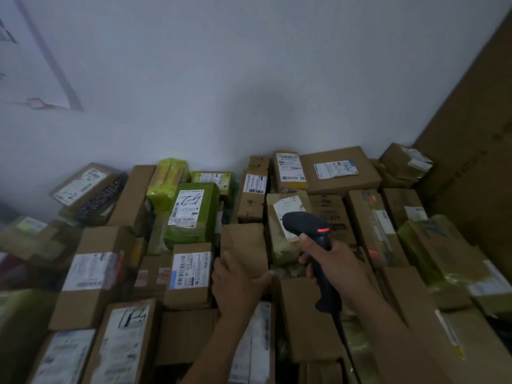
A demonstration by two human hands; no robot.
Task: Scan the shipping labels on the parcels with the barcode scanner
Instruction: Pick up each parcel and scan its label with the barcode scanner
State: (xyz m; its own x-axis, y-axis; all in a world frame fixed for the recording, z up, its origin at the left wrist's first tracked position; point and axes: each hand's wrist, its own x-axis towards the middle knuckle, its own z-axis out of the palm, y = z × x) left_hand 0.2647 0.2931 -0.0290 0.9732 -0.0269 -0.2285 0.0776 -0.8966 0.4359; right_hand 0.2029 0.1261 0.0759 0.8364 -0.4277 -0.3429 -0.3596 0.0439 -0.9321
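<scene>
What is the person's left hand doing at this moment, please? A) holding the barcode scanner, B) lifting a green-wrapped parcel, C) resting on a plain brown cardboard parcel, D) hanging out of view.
C: the left hand lies on the plain brown parcel in the middle of the pile, while the right hand has its grip around the barcode scanner.

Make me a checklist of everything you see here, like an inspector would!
Surface: hidden under packed parcels.
Job's things: barcode scanner aimed toward the labelled parcel ahead; plain brown box, no label showing on its visible face.
Clutter: green-wrapped parcel marked by hand; many labelled cartons.
Grippers: left hand grips the plain brown box; right hand holds the scanner's handle.
Cables: scanner cord drops from the handle.
Surroundings: white wall; big cardboard sheet at right.
</scene>
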